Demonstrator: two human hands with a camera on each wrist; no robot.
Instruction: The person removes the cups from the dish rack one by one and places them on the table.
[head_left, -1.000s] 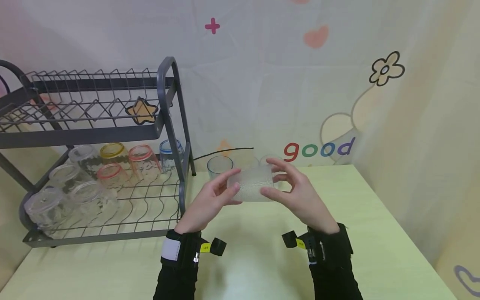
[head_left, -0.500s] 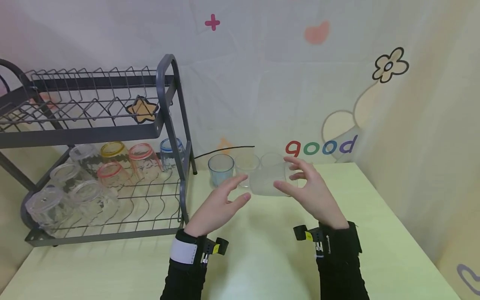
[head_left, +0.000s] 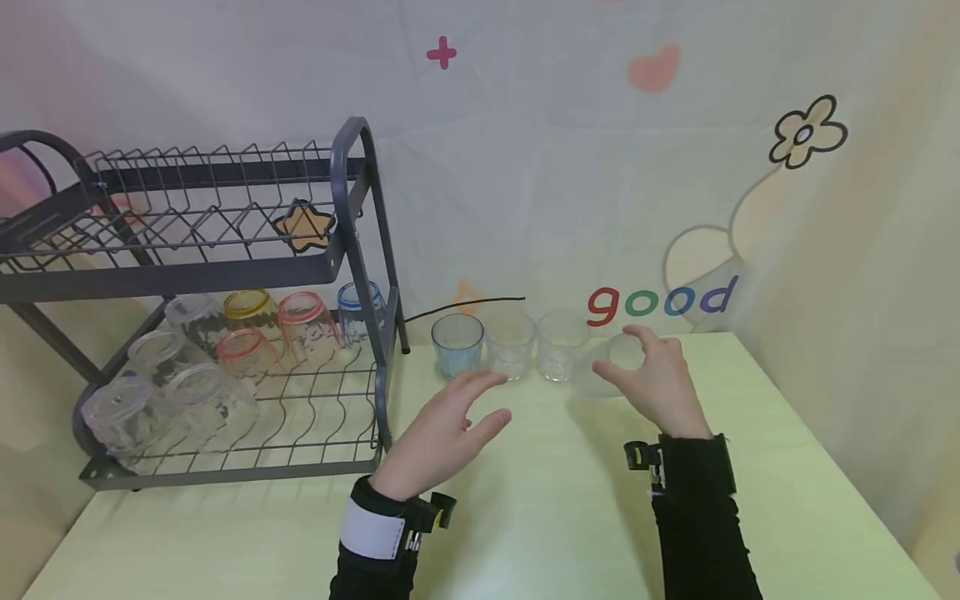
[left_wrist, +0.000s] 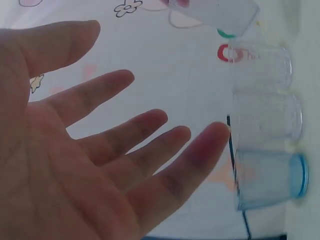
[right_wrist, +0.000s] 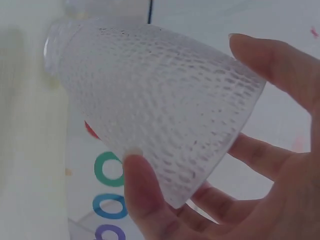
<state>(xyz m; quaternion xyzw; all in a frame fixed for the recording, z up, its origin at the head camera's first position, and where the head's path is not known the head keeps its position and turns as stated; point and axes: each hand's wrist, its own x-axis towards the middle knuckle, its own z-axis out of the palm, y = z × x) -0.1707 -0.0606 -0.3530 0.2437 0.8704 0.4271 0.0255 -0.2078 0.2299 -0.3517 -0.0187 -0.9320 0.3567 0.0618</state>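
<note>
My right hand (head_left: 663, 385) grips a clear, pebble-textured glass (right_wrist: 155, 100) near its wide rim, thumb and fingers on opposite sides. The glass is tilted, its base toward the left, just right of a row of glasses on the table. That row has a blue-tinted glass (head_left: 458, 352), a clear glass (head_left: 510, 354) in the middle and another clear glass (head_left: 561, 354) at its right end. My left hand (head_left: 444, 433) hovers in front of the blue glass with fingers spread and nothing in it; its palm (left_wrist: 55, 175) fills the left of the left wrist view.
A dark two-tier wire rack (head_left: 168, 275) stands at the left. Several upturned glasses sit on its lower tier, among them a yellow-rimmed glass (head_left: 251, 312) and a blue-rimmed glass (head_left: 362, 317). A printed curtain (head_left: 525, 167) hangs behind the pale green table (head_left: 525, 517).
My left hand has let go of the glass and drawn back from it. My right hand has carried the glass rightward, leaving the three-glass row in plain view.
</note>
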